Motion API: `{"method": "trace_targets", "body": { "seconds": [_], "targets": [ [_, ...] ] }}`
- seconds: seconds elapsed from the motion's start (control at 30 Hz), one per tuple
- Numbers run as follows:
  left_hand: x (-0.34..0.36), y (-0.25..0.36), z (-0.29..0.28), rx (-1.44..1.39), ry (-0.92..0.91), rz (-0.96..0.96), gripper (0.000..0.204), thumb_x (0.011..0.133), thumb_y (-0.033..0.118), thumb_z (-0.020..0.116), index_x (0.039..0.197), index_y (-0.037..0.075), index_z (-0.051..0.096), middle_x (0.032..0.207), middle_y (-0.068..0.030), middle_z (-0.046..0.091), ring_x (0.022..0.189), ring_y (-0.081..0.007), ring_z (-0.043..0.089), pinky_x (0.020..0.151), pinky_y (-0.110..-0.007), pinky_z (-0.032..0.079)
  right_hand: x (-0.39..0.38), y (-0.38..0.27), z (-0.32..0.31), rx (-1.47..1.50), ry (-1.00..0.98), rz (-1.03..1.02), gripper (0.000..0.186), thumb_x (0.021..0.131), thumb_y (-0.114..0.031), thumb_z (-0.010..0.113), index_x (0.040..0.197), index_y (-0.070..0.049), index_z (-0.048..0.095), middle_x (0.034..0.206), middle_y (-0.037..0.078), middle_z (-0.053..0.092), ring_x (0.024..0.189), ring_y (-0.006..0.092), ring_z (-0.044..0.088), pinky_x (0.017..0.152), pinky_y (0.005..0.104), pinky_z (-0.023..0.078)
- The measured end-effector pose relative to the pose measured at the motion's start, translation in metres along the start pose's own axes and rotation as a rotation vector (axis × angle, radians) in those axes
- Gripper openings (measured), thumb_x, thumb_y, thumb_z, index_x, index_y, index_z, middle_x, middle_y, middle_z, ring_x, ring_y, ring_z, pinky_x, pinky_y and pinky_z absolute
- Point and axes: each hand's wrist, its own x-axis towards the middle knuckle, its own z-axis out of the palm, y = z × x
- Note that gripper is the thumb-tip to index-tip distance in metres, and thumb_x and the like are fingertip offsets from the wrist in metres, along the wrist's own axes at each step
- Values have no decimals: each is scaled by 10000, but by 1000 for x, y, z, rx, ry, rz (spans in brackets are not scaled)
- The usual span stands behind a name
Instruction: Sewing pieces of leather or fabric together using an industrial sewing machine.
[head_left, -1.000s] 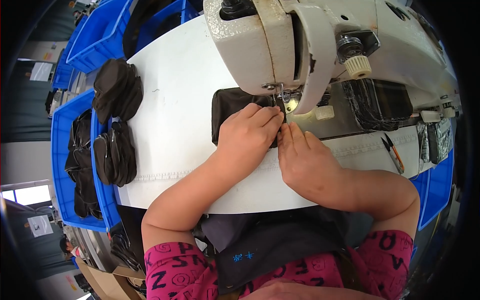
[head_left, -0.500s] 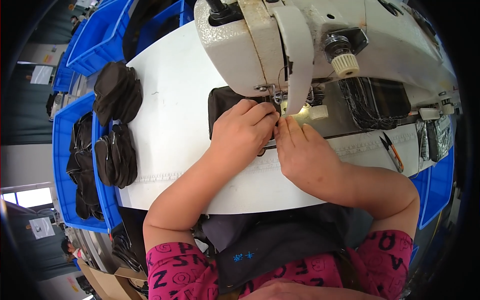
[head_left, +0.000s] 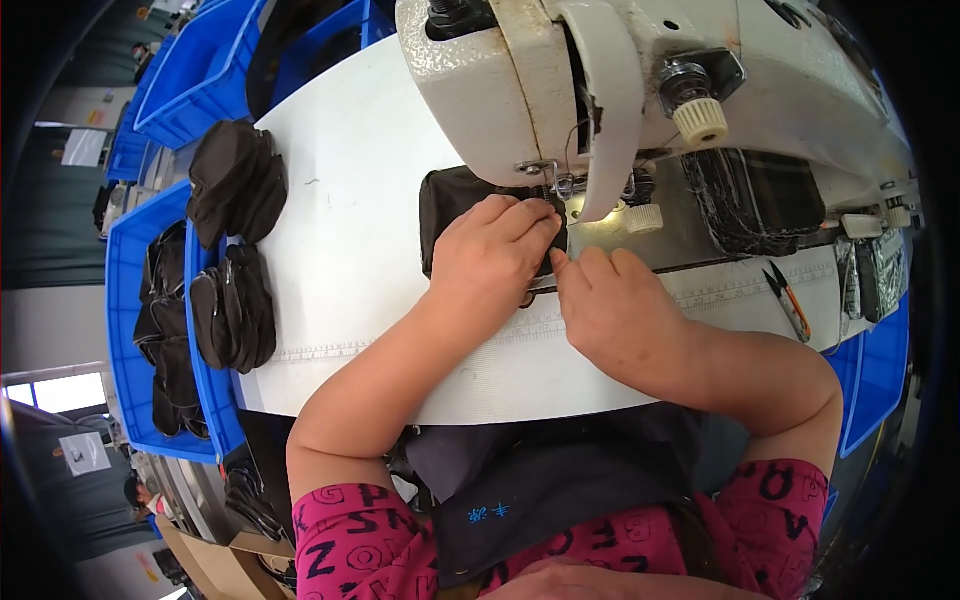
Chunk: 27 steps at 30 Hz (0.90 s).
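left hand (head_left: pixel 490 262): laid flat, palm down, on the black fabric piece (head_left: pixel 447 205); fingers held together and pressed onto the cloth, fingertips at the needle area; nothing is pinched, the cloth is pinned under the palm.
right hand (head_left: pixel 620 310): rested on the table edge just right of the left hand; fingers curled, fingertips (head_left: pixel 563 262) touching the cloth edge near the presser foot; whether cloth is pinched between thumb and fingers cannot be told.
black fabric piece: lying flat on the white table, under the sewing machine head, its left part exposed, its right part covered by the left hand.
needle / presser foot (head_left: pixel 556 186): directly above the cloth, just beyond the left fingertips.
sewing machine (head_left: pixel 620 70): white, worn, industrial type, head overhanging the cloth; cream knob (head_left: pixel 700 120) seen on its right side.
table (head_left: pixel 360 170): white top, ruler strip along the front edge.
thread snips (head_left: pixel 788 300): lying on the table, well right of the right hand.
stacks of black pieces (head_left: pixel 235 250): 2 piles at the table's left edge, well apart from the hands.
blue bins (head_left: pixel 125 300): at the left, holding more black pieces.
clothing: pink printed sleeves, dark apron (head_left: pixel 540 490).
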Motion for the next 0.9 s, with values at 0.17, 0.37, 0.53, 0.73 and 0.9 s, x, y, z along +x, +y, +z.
{"method": "trace_targets", "body": {
  "seconds": [0.17,0.37,0.53,0.73,0.9],
  "targets": [
    [0,0,0,-2,-2,24,314,786,70,778,1099,98,788,1126,6,766,1003,-192,720,859,-329,567,1,3,-4,33,-54,-29,198,827,-82,721,960,55,772,803,52,607,805,204,519,623,341,377],
    [4,-1,0,24,29,17,287,802,76,770,1087,100,793,1119,1,766,981,-205,718,814,-333,573,2,3,4,-25,-14,25,259,805,-81,723,1012,68,769,811,54,611,806,198,544,637,335,419],
    [4,-6,5,15,10,-2,354,727,89,754,1077,39,765,1128,-38,739,1005,-216,679,857,-330,579,6,11,7,89,-1,54,312,799,-78,722,1057,93,755,842,74,632,829,203,593,671,334,450],
    [10,-3,-10,-144,-51,-133,326,802,94,775,1127,78,756,1087,-45,729,1064,-264,671,865,-366,573,5,18,5,192,-43,68,308,781,-104,711,1033,68,749,863,81,645,852,219,631,688,342,466],
    [13,-9,-35,-220,-286,-184,335,846,67,753,1181,78,740,1010,-47,745,1033,-265,657,1016,-413,481,10,22,1,247,-75,135,322,798,-106,695,1078,51,724,822,74,657,771,217,660,677,353,484]
  ]
}}
